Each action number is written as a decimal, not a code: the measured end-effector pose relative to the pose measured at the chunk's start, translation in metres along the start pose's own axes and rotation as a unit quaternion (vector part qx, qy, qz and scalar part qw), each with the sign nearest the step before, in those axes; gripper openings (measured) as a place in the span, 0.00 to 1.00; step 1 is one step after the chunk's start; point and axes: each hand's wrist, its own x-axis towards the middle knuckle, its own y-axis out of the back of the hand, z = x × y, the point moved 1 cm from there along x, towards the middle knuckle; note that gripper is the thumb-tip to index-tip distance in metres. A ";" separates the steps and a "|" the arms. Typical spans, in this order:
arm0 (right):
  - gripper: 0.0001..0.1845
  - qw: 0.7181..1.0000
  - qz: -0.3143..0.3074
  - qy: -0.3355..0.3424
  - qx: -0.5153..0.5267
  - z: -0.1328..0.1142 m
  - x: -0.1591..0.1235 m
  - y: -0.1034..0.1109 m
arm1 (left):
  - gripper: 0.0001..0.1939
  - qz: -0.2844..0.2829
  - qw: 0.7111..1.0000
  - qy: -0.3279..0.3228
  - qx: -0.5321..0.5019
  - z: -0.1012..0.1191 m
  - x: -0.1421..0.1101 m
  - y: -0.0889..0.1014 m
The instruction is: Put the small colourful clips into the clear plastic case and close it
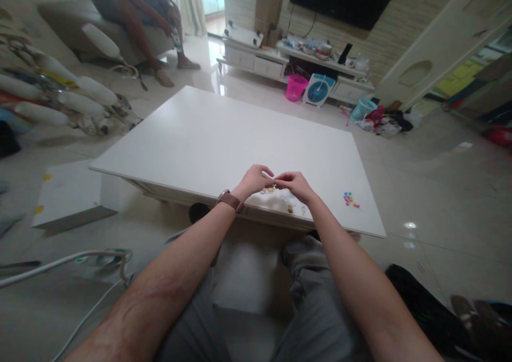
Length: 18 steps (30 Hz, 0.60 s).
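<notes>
Over the near edge of the white table (224, 133), my left hand (256, 181) and my right hand (298, 185) meet at the fingertips. Both are closed in a pinch around something small and shiny, too tiny to make out. Just below the fingers lie several small gold-coloured loops (267, 190). Closer to the edge, by my right wrist, are a small brown piece (290, 209) and a small pale metallic piece (303, 210). A cluster of small colourful pieces (350, 199) lies farther right on the tabletop. My left wrist wears a watch with a brown strap (232, 200).
A white box (72, 191) stands on the floor left of the table. Behind it is a lamp with several white shades (84, 95). A person (136, 15) sits on a sofa at the far left. A pink basket (296, 88) and a fan (319, 89) stand by the TV cabinet.
</notes>
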 end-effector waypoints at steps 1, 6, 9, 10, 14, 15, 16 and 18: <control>0.24 1.000 0.000 0.000 -0.001 0.001 0.001 0.000 | 0.12 0.005 1.000 0.002 0.011 0.000 0.000 0.000; 0.22 1.000 -0.014 0.018 -0.011 0.007 0.006 -0.003 | 0.12 0.023 0.998 0.005 0.055 0.001 0.000 0.002; 0.17 0.997 -0.004 0.044 -0.060 0.009 0.009 -0.004 | 0.13 0.029 0.995 0.004 0.090 0.003 -0.001 0.003; 0.14 0.994 0.005 0.052 -0.096 0.010 0.010 -0.005 | 0.13 0.034 0.994 0.002 0.108 0.004 -0.002 0.003; 0.04 0.931 0.032 0.078 -0.356 0.013 0.014 -0.008 | 0.09 0.083 0.977 -0.009 0.197 0.008 -0.001 0.009; 0.04 0.903 0.027 0.079 -0.421 0.016 0.014 -0.010 | 0.09 0.095 0.972 -0.011 0.215 0.008 -0.001 0.010; 0.05 0.879 0.019 0.076 -0.471 0.018 0.015 -0.012 | 0.09 0.103 0.968 -0.013 0.227 0.009 0.000 0.011; 0.04 0.850 0.005 0.062 -0.523 0.024 0.015 -0.017 | 0.09 0.108 0.964 -0.018 0.243 0.009 0.000 0.012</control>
